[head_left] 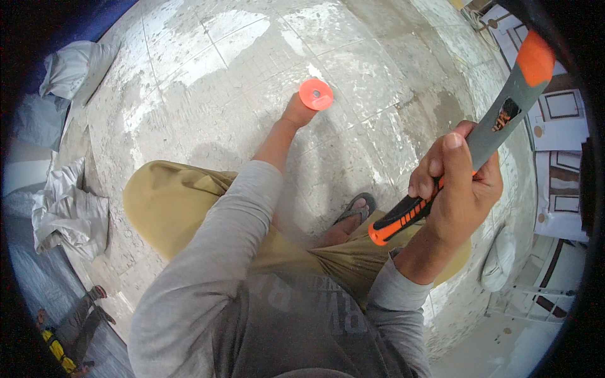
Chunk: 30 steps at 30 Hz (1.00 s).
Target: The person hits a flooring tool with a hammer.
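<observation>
Grasping a hammer [484,143], the right hand [460,192] shows in the head view with its fingers wrapped round the black-and-orange grip; the hammer slants up toward the right rim. Lower and farther forward, the left hand [299,114] is closed on a tool with a red-orange disc [323,101] on top (the disc hides most of those fingers and the rest of the tool). Below both hands lies a worn tiled floor [359,148], where a sandalled foot [359,208] rests. White sacks [69,211] sit at the left.
</observation>
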Tool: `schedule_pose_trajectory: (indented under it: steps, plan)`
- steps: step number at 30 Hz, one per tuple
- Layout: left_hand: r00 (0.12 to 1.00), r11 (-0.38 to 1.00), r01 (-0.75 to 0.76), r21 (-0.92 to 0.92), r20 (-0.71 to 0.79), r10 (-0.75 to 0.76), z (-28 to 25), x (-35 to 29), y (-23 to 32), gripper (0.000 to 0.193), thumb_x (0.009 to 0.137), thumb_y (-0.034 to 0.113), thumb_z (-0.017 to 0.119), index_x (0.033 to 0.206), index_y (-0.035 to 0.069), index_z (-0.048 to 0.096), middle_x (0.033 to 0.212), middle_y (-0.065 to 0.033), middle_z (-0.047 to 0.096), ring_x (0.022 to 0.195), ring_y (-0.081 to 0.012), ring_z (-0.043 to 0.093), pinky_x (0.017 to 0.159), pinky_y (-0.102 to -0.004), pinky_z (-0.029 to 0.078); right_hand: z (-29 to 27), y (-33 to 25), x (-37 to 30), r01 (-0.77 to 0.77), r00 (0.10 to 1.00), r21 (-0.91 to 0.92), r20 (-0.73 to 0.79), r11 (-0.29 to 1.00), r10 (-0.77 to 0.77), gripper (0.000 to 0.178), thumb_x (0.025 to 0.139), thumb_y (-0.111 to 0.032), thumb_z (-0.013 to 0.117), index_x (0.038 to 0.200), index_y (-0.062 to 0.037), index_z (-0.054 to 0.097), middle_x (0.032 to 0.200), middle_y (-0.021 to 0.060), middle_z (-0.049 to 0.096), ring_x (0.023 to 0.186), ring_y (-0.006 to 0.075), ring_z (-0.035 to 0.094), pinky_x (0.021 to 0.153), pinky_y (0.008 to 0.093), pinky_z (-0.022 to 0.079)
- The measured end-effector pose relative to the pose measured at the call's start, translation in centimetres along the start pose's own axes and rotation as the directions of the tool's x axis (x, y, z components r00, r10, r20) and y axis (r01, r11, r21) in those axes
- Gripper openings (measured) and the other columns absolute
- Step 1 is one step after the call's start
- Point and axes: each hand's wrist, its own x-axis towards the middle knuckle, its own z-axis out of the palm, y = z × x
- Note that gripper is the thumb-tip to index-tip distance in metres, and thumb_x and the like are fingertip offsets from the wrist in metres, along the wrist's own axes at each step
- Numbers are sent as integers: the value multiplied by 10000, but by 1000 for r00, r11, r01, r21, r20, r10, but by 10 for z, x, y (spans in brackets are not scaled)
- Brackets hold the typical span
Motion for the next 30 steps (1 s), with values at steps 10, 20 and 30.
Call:
schedule_pose_trajectory:
  steps: [10, 20, 30]
  plan:
    - [989, 893, 51, 447, 104, -109, 17, -10, 42, 262, 822, 312, 634, 965, 95, 670, 975, -186, 678, 912, -347, 649, 768, -457, 516, -34, 161, -45, -735, 612, -286, 109, 615, 783, 178, 879, -130, 575, 857, 32, 503, 589, 60, 501, 385, 156, 497, 361, 310, 420]
    - [996, 924, -51, 378, 84, 21, 74, -22, 67, 192, 798, 262, 624, 887, 94, 653, 944, -119, 651, 956, -318, 608, 813, -464, 486, -54, 126, -27, -647, 763, -126, -97, 752, 639, 122, 899, -115, 576, 901, -21, 499, 610, 40, 490, 393, 112, 455, 331, 283, 420]
    - [972, 934, 76, 348, -236, 9, 39, 2, 37, 278, 771, 289, 686, 964, 95, 636, 943, -174, 634, 899, -373, 607, 785, -466, 508, -19, 100, -26, -531, 842, -155, 10, 833, 539, 122, 926, -116, 553, 894, -16, 491, 608, 45, 474, 386, 107, 433, 333, 276, 401]
